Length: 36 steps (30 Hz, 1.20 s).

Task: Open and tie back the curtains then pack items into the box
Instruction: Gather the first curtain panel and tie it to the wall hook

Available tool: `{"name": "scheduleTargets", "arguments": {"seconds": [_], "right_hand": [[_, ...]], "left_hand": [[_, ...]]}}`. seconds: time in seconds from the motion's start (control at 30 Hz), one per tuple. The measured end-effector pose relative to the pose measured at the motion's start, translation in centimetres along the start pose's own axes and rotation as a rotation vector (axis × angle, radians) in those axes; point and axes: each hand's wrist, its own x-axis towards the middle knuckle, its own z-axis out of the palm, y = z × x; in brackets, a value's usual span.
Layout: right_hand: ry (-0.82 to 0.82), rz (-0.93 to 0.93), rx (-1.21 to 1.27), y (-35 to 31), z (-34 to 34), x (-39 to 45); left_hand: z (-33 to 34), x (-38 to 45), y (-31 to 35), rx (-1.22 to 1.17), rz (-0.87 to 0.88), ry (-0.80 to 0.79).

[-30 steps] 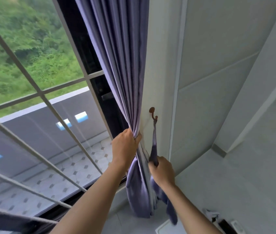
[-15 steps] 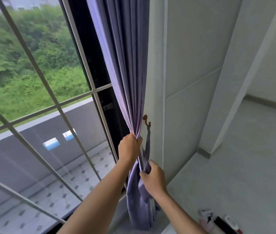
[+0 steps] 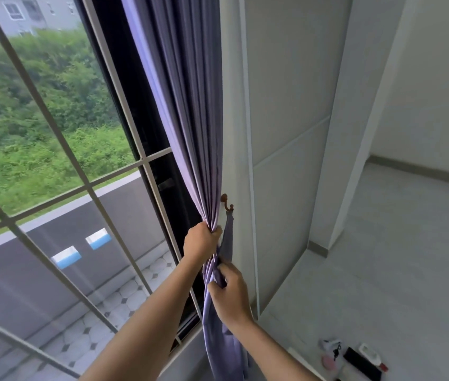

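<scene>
Purple pleated curtain (image 3: 190, 133) sat bunched in my left hand (image 3: 200, 240), my right hand (image 3: 230, 294) pinching the matching fabric tieback (image 3: 228, 235); loosening either risked it slipping off the brown wall hook (image 3: 226, 203).

Right hand (image 3: 228, 292) moved from tie-back (image 3: 228, 235) onto curtain (image 3: 190, 105) bundle.

Both bare forearms reach up and forward toward the curtain (image 3: 190, 133). The left hand (image 3: 200, 241) is the higher one, fist closed around the gathered curtain folds, knuckles facing the camera, wrist straight. The right hand (image 3: 230, 294) sits just below and right of it, back of the hand showing, fingers (image 3: 215, 287) curled in and pinching a strip of curtain fabric.
</scene>
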Motion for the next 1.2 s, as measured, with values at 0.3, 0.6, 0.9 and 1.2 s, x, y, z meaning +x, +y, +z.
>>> {"name": "scheduleTargets", "arguments": {"seconds": [0.3,0.6,0.9,1.2], "right_hand": [[-0.202,0.084,0.129,0.6,0.2,1.9],[-0.008,0.464,0.621,-0.6,0.2,5.2],[0.135,0.419,0.300,-0.6,3.0,6.5],[0.327,0.331,-0.146,1.0,4.0,7.4]], "left_hand": [[-0.5,0.9,-0.4,0.056,0.004,-0.029],[-1.2,1.5,-0.9,0.000,0.008,-0.063],[-0.8,1.1,-0.4,0.023,0.003,-0.011],[0.3,0.7,-0.2,0.077,-0.060,0.122]]}}
